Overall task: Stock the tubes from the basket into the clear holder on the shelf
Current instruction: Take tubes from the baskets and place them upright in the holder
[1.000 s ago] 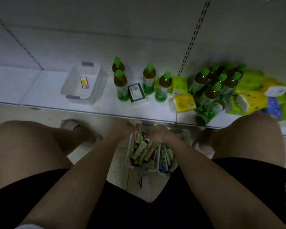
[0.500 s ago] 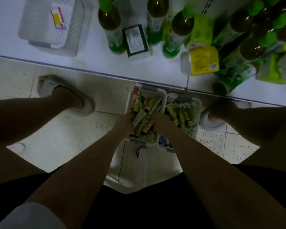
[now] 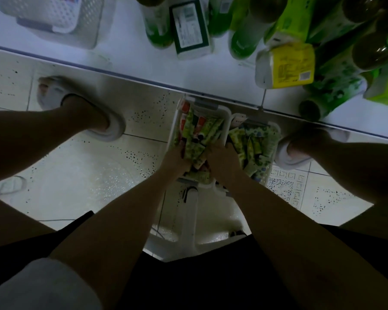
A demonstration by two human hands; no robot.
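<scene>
The fingers of the left hand (image 3: 177,158) curl down into a bundle of green-patterned tubes (image 3: 194,148), gripping them. The fingers of the right hand (image 3: 222,155) are bent onto the same heap from the other side, though whether they close round a tube or only press on it I cannot tell, since the knuckles hide the tips. Both hands sit low in the near end of a white basket (image 3: 224,113) standing on the tiled floor (image 3: 76,171). Beyond the fingers, the far half of that basket holds more tubes, green ones and some with red and white caps.

Just to the right of the right hand, touching the first basket, stands a second basket (image 3: 276,130), also piled with green packets. Outside the hands on either side are the person's feet in white slippers (image 3: 112,128).

Farther out, past the baskets, runs the white shelf (image 3: 130,54). Well to the left of the left hand's fingers on it sits the clear holder (image 3: 81,25), a perforated pale tray. To the right of the holder stand green-labelled bottles (image 3: 244,41), a dark green box (image 3: 192,27) and a yellow pack (image 3: 287,63).
</scene>
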